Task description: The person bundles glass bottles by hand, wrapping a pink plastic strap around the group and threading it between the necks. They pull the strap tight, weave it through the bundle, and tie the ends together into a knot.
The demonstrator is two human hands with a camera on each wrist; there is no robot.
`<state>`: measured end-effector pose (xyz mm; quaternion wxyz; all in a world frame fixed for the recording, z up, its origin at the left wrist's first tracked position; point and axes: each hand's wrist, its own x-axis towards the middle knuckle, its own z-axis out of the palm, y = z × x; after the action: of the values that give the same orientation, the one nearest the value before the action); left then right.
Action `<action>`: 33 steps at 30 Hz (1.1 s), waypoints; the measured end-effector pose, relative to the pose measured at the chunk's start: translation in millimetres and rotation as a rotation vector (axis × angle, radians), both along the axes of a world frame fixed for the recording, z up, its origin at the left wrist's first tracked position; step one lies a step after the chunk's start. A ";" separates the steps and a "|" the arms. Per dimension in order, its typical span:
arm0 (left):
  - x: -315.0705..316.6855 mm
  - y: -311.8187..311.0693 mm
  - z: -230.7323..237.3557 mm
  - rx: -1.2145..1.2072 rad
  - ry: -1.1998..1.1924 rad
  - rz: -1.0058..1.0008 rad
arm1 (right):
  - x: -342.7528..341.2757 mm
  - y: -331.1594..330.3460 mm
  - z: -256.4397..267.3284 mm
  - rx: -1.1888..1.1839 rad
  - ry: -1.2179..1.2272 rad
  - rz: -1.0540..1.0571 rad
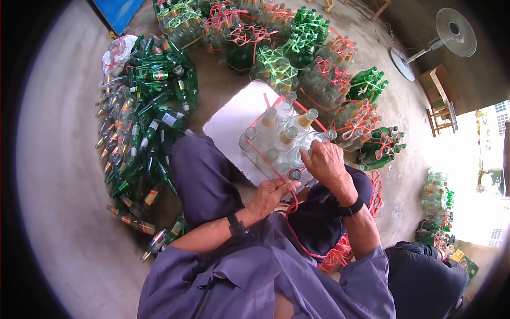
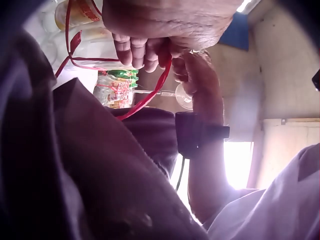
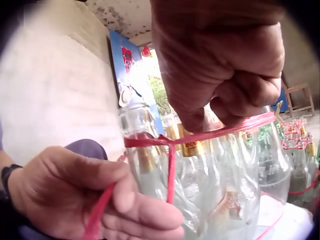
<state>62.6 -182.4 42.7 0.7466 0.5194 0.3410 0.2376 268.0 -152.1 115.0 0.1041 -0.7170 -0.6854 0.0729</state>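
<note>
A cluster of clear glass bottles [image 1: 304, 120], some with gold neck labels, stands between my knees with red plastic twine [image 3: 220, 134] drawn round the necks. My left hand [image 1: 268, 198] is at the near side of the cluster, gripping a length of the twine between thumb and fingers; a loose end hangs below it. Over the bottle tops on the right, my right hand [image 1: 326, 162] has its fingers curled down, and its fingertips pinch the twine band beside the necks. In the right wrist view a vertical strand drops from a crossing in the band [image 3: 162, 140].
The bottles stand on a white board [image 1: 228, 122]. Loose green and brown bottles [image 1: 154, 106] are piled at left. Tied bottle bundles [image 1: 273, 69] fill the back and right. A tangle of red twine [image 1: 337, 255] lies by my right leg. A fan [image 1: 454, 32] stands far right.
</note>
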 end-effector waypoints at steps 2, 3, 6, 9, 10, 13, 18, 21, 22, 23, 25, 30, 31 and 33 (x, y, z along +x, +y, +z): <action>-0.6 -0.7 -1.4 -0.052 -0.042 0.014 | -0.5 2.9 8.9 -0.056 -0.014 0.047; -0.8 -1.0 -1.7 -0.055 -0.044 0.017 | 0.0 5.3 9.9 -0.059 -0.015 0.050; -1.6 -1.1 0.8 -0.176 -0.085 0.013 | 2.7 9.9 11.6 -0.127 -0.043 0.109; -0.4 -1.3 1.7 -0.143 -0.082 0.027 | 8.3 11.0 17.8 -0.148 -0.065 0.203; 0.2 -2.2 -1.8 -0.169 -0.106 0.032 | 10.1 10.5 20.2 -0.165 -0.088 0.242; -0.3 -1.8 -2.4 -0.219 -0.145 0.032 | 10.9 12.1 24.8 -0.222 -0.138 0.284; -0.2 -0.5 -3.2 -0.216 -0.153 0.044 | 16.2 7.8 28.4 -0.272 -0.151 0.302; 0.4 -1.6 -7.5 -0.175 -0.131 0.042 | 20.1 1.9 28.7 -0.258 -0.163 0.325; -0.1 -1.4 -7.9 -0.170 -0.130 0.036 | 20.4 0.6 29.1 -0.230 -0.137 0.327; -0.6 -0.6 -7.9 -0.163 -0.129 0.033 | 19.9 -0.2 29.6 -0.201 -0.111 0.331; -1.7 -0.6 -12.3 -0.157 -0.118 0.025 | 18.9 -3.8 25.2 -0.177 -0.115 0.306; -3.8 2.2 -7.0 -0.150 -0.088 -0.006 | 16.8 -8.7 24.7 -0.147 -0.105 0.246; -2.8 1.1 -9.4 -0.159 -0.123 0.015 | 14.6 -8.2 30.4 -0.219 -0.101 0.211; -1.8 0.3 -8.6 -0.163 -0.162 0.044 | 9.2 -3.6 46.0 -0.286 -0.101 0.183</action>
<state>60.7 -182.1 34.2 0.8060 0.4285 0.3093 0.2667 277.1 -155.7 161.0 -0.0406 -0.6618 -0.7349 0.1429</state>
